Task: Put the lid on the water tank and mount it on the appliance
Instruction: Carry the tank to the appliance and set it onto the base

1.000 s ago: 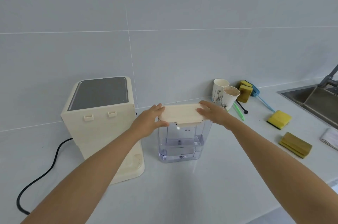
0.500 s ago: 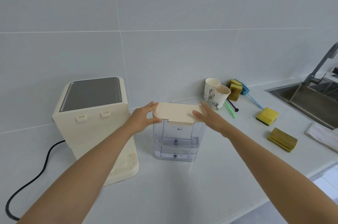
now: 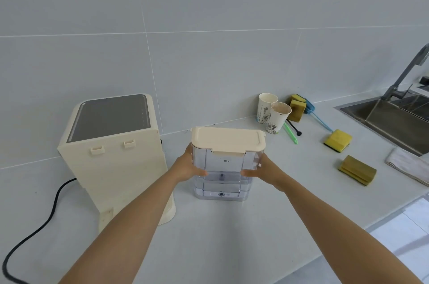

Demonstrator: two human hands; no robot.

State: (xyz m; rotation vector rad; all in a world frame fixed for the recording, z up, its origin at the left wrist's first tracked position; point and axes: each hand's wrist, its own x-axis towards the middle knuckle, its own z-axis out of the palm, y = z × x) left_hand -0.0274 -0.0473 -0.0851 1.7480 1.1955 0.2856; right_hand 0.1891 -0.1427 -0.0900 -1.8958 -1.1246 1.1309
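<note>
A clear plastic water tank stands on the white counter, with water in its lower part. A cream lid sits flat on its top. My left hand grips the tank's left side and my right hand grips its right side, both about halfway up. The cream appliance with a dark grey top panel stands just left of the tank, its back face with two small hooks turned toward me.
The appliance's black power cord trails across the counter to the left. Two paper cups, yellow sponges, a blue brush and a green utensil lie behind and right. A steel sink and a folded cloth are at far right.
Both hands have come off the lid's ends and dropped to the tank's sides. The lid now sits flat on the tank. The camera view has shifted slightly.
</note>
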